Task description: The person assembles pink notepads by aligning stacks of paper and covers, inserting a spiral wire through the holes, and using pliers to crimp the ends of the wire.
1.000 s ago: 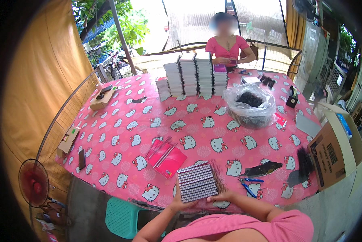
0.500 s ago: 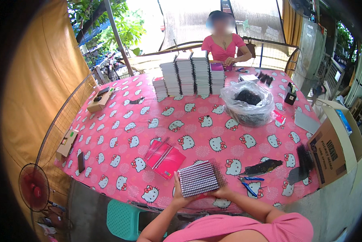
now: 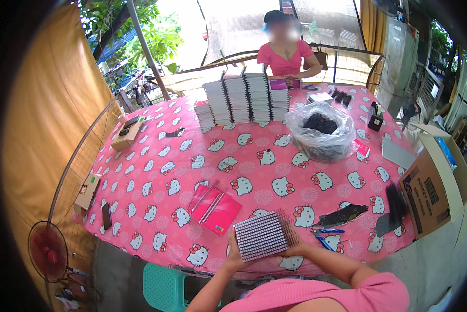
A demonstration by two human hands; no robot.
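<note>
At the table's near edge I hold a block of spiral-bound notebooks (image 3: 261, 237), its rows of wire-bound spines facing up. My left hand (image 3: 235, 251) is wrapped round the left side. My right hand (image 3: 294, 247) grips the lower right corner, its fingers partly hidden behind the block. Dark loose coils stick out along the block's right side. Just beyond to the left lie pink-red notebooks (image 3: 218, 210) with coils on them. Blue-handled pliers (image 3: 324, 240) rest right of my right hand.
Tall notebook stacks (image 3: 238, 99) stand at the far side, before a seated person in pink (image 3: 285, 57). A clear plastic bag (image 3: 321, 148) holds black coils. Right of it are a tape dispenser (image 3: 375, 118) and a cardboard box (image 3: 433, 192). Black coils (image 3: 396, 205) lie beside the box.
The notebook block has shifted slightly right and tilted in my hands, with both hands still on it. The view has turned a little.
</note>
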